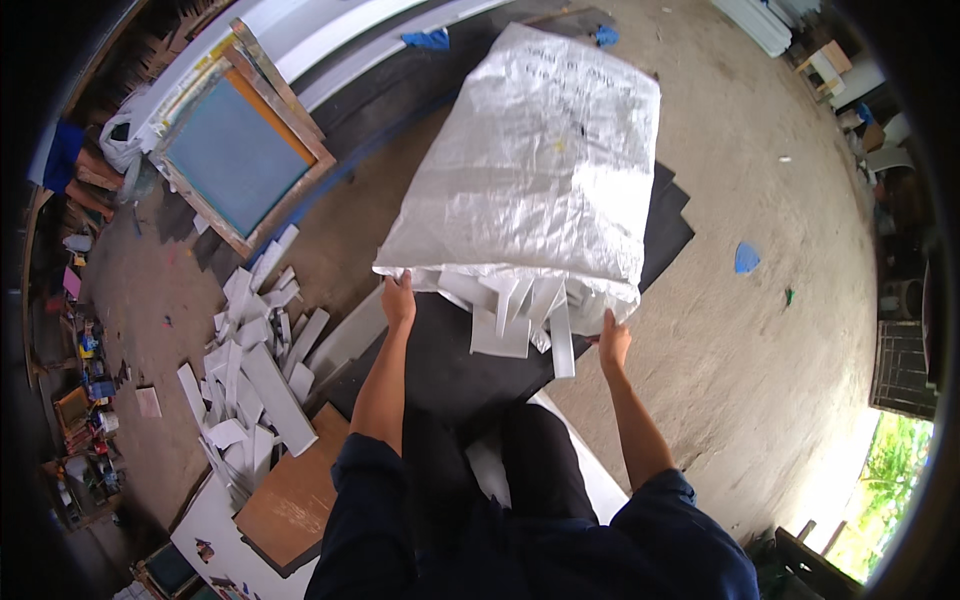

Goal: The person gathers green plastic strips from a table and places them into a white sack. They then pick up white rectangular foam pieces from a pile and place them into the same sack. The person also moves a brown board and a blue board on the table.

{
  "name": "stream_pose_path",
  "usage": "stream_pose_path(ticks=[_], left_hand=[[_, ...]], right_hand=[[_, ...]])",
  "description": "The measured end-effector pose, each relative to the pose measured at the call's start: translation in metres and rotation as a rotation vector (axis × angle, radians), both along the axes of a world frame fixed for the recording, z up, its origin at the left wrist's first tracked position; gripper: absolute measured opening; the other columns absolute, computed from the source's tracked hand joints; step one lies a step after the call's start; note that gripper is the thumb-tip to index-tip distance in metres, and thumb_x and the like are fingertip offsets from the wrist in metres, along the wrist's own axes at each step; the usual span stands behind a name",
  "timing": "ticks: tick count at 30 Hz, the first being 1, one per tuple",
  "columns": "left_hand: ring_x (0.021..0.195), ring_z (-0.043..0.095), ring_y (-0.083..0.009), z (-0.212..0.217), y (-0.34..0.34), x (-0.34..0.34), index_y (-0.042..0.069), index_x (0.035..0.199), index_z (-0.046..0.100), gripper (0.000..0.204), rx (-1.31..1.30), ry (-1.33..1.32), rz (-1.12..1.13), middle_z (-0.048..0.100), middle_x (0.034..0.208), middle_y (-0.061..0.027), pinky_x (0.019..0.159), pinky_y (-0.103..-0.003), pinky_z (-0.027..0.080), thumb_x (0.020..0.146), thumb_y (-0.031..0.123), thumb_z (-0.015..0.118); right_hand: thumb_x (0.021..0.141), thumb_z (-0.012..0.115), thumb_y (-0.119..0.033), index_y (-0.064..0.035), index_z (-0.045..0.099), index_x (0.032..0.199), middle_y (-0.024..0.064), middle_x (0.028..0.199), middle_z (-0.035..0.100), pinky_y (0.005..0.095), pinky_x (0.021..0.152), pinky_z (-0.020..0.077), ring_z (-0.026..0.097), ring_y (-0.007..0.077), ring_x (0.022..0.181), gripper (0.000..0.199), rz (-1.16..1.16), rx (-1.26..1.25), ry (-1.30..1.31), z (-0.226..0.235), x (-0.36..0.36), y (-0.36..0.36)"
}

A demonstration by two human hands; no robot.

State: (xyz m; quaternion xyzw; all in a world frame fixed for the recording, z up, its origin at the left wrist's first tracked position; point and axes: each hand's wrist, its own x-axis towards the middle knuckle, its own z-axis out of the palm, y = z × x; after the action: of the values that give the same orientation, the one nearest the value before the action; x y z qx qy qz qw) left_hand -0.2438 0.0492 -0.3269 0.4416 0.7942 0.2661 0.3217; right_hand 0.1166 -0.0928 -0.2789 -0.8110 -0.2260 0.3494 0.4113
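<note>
A large white woven sack (540, 170) lies in front of me, its mouth turned toward me. My left hand (399, 297) grips the left corner of its rim, and my right hand (612, 343) grips the right corner. Both hands have their fingers closed on the sack's edge. White offcut strips (500, 332) stick out of the mouth between my hands, several of them hanging over a black sheet (430, 350). How full the sack is inside stays hidden.
On the left, a heap of white offcuts (245, 370) lies beside a brown board (290, 490). Beyond it leans a wooden frame with a grey-blue panel (240, 150). Another person's arm (95, 185) shows at the far left. Blue scraps (747, 257) dot the floor.
</note>
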Motion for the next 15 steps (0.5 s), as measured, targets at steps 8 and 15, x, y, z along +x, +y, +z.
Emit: stream_pose_path(ticks=[8,15], left_hand=[[0.088,0.056,-0.0324,0.196,0.066,0.04,0.004,0.117,0.044,0.047,0.22,-0.181,-0.216,0.054,0.104,-0.0191,0.071,-0.044,0.042,0.083,0.037,0.047],[0.097,0.056,-0.0242,0.438,0.165,0.086,0.017,0.129,0.026,0.05,0.296,-0.843,-0.257,0.037,0.129,-0.0073,0.083,-0.058,0.031,0.086,0.037,0.044]], right_hand=[[0.085,0.047,-0.032,0.0134,0.057,0.077,0.0167,0.065,0.059,0.0335,0.056,0.0464,0.059,0.0209,0.062,0.047,0.082,0.164,-0.107,0.133,0.066,0.097],[0.085,0.045,-0.026,0.0097,0.05,0.101,0.0177,0.086,0.059,0.035,0.068,0.0514,0.061,0.0251,0.071,0.04,0.237,0.554,0.039,0.36,0.178,0.272]])
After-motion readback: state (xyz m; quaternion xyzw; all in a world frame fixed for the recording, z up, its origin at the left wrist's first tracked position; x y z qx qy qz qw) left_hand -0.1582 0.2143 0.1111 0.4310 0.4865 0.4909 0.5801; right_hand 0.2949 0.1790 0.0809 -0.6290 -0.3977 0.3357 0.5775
